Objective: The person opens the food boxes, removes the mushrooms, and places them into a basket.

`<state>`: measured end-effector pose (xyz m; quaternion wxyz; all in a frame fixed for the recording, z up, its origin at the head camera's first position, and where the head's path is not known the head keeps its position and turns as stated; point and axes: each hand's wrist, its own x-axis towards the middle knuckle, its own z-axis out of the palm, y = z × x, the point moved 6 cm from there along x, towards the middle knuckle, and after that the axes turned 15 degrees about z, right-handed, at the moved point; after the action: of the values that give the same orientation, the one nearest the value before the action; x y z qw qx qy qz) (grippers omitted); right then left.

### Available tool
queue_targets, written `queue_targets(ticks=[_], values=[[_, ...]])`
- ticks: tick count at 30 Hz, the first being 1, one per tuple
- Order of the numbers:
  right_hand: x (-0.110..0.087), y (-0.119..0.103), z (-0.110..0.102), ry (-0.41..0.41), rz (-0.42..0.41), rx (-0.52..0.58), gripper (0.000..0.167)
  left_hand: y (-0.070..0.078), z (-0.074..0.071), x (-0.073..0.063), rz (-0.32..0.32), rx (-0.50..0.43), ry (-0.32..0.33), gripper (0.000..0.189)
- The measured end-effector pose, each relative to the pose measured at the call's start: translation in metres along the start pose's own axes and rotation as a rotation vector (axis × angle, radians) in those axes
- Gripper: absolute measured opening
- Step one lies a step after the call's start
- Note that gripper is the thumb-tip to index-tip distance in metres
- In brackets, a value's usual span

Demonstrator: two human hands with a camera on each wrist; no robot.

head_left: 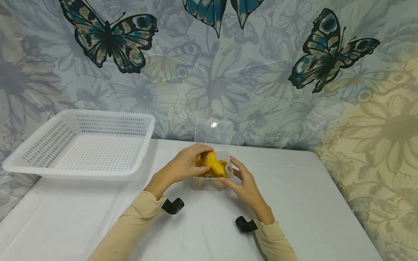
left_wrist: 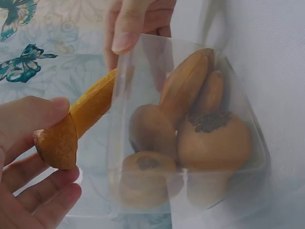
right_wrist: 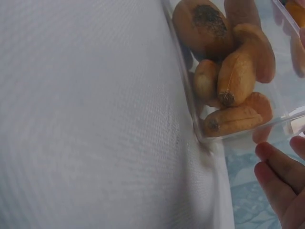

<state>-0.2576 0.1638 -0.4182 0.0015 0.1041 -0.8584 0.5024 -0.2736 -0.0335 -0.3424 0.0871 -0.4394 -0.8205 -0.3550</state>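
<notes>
My left hand (head_left: 183, 163) pinches a yellow-orange gourd (left_wrist: 93, 105) between thumb and fingers. In the left wrist view the gourd's rounded end is at the fingers and its long neck points to the rim of a clear plastic box (head_left: 209, 185). Several similar gourds lie inside, some round with dark scarred patches, as the right wrist view also shows (right_wrist: 238, 76). At the box's right side, my right hand (head_left: 243, 181) holds it near the front corner, thumb in front and fingers along the side. The box's hinged lid (head_left: 213, 132) stands raised at the back.
A white perforated plastic basket (head_left: 98, 152) stands on the left of the table. White cloth (head_left: 310, 203) covers the tabletop, whose right edge slopes away. Behind it hangs a flowered backdrop (head_left: 261, 108) with butterflies. Black wrist mounts (head_left: 246, 224) stick out from both sleeves.
</notes>
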Motion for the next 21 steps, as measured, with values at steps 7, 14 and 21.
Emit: queue_targets(ticks=[7,14,21], values=[[0.000,0.001,0.000,0.002,0.005,0.005,0.080,0.006,-0.014,-0.009,0.047,0.004,0.075,0.055],[0.000,0.001,0.000,0.001,0.017,0.007,0.080,0.009,-0.027,-0.020,0.039,0.022,0.132,0.054],[0.000,0.002,-0.001,-0.002,0.044,0.011,0.081,0.010,-0.045,-0.032,0.039,0.048,0.197,0.052]])
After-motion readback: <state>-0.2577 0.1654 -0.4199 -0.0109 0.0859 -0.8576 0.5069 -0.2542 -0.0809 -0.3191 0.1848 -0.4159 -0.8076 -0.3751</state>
